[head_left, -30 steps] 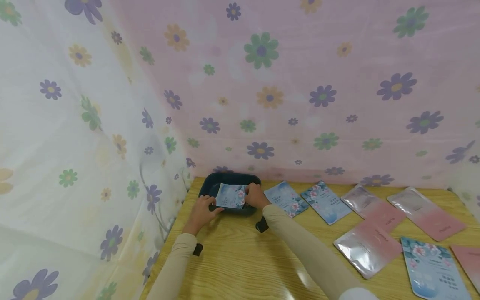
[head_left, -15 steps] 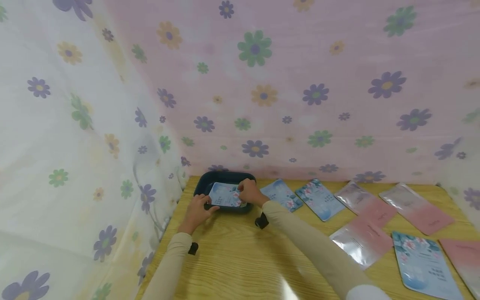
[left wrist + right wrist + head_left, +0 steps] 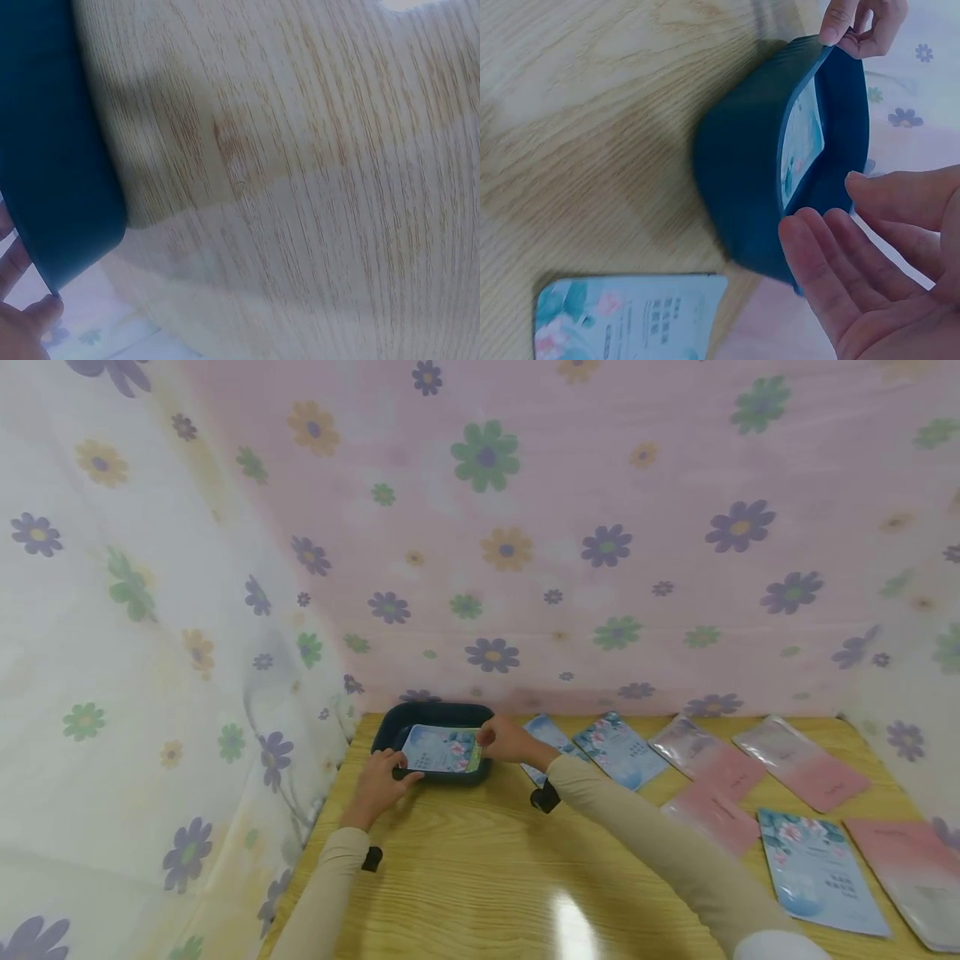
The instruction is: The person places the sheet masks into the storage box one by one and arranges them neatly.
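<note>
A dark blue plastic basin (image 3: 420,713) stands at the table's back left. Inside lies a blue floral sachet (image 3: 438,749), with a yellow-green edge showing beside its right end. My left hand (image 3: 372,789) pinches the basin's near left corner, its thumb outside the rim. In the left wrist view only part of that hand (image 3: 22,300) shows. My right hand (image 3: 510,742) is at the basin's right end. From the right wrist view, this hand (image 3: 885,262) has its fingers extended near the rim, thumb apart, holding nothing. A second blue sachet (image 3: 630,319) lies just right of the basin.
Another blue floral sachet (image 3: 621,752) lies further right. Several pink-and-silver sachets (image 3: 802,760) spread over the table's right side, with a large blue one (image 3: 821,872) nearer the front. Flowered cloth (image 3: 525,610) hangs behind and at the left. Bare wood (image 3: 465,877) lies in front.
My right hand has let go of the sachet in the basin and moved a little right. My left hand stays at the basin's corner. The head view has turned to the right.
</note>
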A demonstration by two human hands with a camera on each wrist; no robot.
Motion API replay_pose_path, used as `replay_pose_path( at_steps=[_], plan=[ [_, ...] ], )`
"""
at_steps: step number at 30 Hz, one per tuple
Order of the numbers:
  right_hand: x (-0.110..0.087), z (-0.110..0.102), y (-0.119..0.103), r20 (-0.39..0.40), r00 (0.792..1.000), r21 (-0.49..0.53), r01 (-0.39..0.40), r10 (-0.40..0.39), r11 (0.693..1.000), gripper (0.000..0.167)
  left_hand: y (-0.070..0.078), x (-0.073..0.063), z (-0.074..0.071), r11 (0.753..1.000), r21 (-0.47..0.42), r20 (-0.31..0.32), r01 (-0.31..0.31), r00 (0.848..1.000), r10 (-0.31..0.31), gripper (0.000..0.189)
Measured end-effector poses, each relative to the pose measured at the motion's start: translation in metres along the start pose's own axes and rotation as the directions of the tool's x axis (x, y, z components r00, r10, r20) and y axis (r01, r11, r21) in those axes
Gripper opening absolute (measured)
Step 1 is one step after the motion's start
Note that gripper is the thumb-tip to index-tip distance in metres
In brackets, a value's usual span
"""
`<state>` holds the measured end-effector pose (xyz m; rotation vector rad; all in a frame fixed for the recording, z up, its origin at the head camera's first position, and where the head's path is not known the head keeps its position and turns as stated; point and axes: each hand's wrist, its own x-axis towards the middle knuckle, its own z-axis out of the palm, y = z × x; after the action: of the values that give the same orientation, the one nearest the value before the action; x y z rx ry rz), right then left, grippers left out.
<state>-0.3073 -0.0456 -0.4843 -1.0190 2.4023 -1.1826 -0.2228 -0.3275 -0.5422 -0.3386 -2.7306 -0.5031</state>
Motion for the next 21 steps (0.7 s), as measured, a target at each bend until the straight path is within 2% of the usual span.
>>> replay_pose_path(
  at_steps=[8,16,21],
  plan=[
    [-0.021,-0.019,0.003,0.035,0.999,-0.009,0.010,-0.010,1.000,0.019,-0.003,-0.002,0.000,1.000,0.004,-0.021,-0.017,1.000,0.017,0.030],
    [-0.041,-0.032,0.007,0.033,0.994,0.000,-0.101,0.101,0.995,0.024,0.002,0.000,-0.003,1.000,-0.001,-0.022,-0.017,1.000,0.017,0.032],
    [-0.050,-0.036,0.017,0.031,0.994,-0.021,-0.103,0.104,0.994,0.024,0.004,0.001,-0.002,1.000,0.008,-0.013,-0.007,1.000,0.007,0.032]
  ],
)
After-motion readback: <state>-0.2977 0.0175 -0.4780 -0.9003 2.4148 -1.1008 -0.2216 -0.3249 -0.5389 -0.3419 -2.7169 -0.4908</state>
